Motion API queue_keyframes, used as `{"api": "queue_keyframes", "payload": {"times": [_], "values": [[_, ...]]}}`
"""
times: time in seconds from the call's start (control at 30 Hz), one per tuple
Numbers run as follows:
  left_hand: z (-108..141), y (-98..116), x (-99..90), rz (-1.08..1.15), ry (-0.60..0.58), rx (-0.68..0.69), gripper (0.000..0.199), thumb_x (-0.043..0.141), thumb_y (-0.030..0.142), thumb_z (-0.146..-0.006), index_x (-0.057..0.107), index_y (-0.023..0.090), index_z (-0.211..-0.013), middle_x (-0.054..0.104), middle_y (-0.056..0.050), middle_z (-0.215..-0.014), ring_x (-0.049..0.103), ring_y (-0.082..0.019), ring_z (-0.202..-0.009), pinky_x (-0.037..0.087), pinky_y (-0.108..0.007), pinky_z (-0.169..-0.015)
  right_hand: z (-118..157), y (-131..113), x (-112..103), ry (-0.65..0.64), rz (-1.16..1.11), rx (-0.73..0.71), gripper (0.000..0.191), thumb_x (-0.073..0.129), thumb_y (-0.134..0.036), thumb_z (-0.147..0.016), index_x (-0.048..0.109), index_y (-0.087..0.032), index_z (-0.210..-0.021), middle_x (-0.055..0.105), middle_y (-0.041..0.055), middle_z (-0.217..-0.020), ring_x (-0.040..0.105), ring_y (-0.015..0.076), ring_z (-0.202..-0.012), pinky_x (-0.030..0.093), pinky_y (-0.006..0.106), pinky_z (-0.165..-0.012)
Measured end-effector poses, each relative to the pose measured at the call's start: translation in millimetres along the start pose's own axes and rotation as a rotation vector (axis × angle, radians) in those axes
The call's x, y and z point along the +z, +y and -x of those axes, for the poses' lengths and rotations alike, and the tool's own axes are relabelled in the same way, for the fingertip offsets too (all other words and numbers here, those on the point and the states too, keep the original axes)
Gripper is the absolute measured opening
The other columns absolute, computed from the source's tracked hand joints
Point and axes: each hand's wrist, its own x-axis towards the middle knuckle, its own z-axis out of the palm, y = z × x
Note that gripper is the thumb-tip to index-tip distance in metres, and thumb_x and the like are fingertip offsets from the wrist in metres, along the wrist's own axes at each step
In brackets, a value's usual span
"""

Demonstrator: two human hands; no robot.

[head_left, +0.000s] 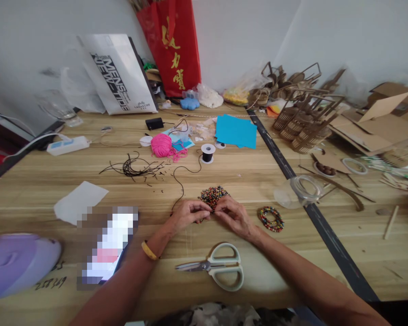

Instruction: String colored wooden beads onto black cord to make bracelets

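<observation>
My left hand [192, 213] and my right hand [234, 217] meet at the front edge of a pile of small multicoloured beads [214, 194]. The fingertips of each are pinched together, nearly touching the other's; what they hold is too small to make out. A black cord [182, 181] runs from a white-flanged spool [207, 154] down toward my left hand. Right of my right hand lies a coiled strand of coloured beads [271, 219]. Scissors with pale handles [224, 266] lie nearer me, their blades pointing left.
A blurred-out phone [110, 246] and white paper [80, 201] lie left. Behind are cut black cords [132, 167], pink yarn [161, 145] and blue sheets [236, 131]. A tape roll [306, 189] and woven baskets [302, 122] are right. Part of another person's hand shows at the right edge.
</observation>
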Motion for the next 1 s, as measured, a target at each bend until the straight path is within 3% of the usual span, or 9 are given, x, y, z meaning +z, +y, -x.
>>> {"api": "queue_keyframes", "payload": {"times": [0.27,0.5,0.7,1.0], "values": [[-3,-5,-0.3,-0.067,0.027,-0.009,0.031,0.072,0.039,-0.065,0.064,0.01,-0.072,0.059,0.001,-0.057,0.052,-0.007,-0.05,0.042,-0.018,-0.048,0,2,2,-0.046,0.04,-0.021,0.012,0.052,-0.025,-0.091,0.06,-0.018,-0.086,0.06,0.0066,-0.082,0.057,0.016,-0.077,0.048,0.028,-0.067],[-1,0,-0.3,-0.003,0.076,0.012,0.035,0.067,0.045,-0.071,0.057,0.012,-0.072,0.06,0.0,-0.062,0.05,-0.005,-0.046,0.043,-0.018,-0.047,0,10,-3,0.068,0.288,-0.071,0.014,0.052,-0.021,-0.09,0.061,-0.02,-0.101,0.061,0.0099,-0.095,0.056,0.0205,-0.088,0.049,0.036,-0.076],[-1,-1,-2.9,0.028,0.11,0.044,0.031,0.066,0.041,-0.073,0.058,0.011,-0.074,0.06,0.0,-0.065,0.052,-0.006,-0.049,0.046,-0.019,-0.05,-2,13,0,-0.064,0.376,-0.189,0.016,0.055,-0.019,-0.088,0.063,-0.021,-0.102,0.062,0.0079,-0.098,0.051,0.0222,-0.101,0.044,0.044,-0.092],[0,2,-1.2,0.064,0.133,0.043,0.029,0.068,0.039,-0.071,0.058,0.011,-0.071,0.06,0.0,-0.063,0.052,-0.007,-0.051,0.044,-0.019,-0.05,-7,16,8,-0.196,0.508,-0.284,0.015,0.054,-0.022,-0.089,0.065,-0.022,-0.1,0.061,0.008,-0.101,0.047,0.024,-0.107,0.044,0.044,-0.091]]}}
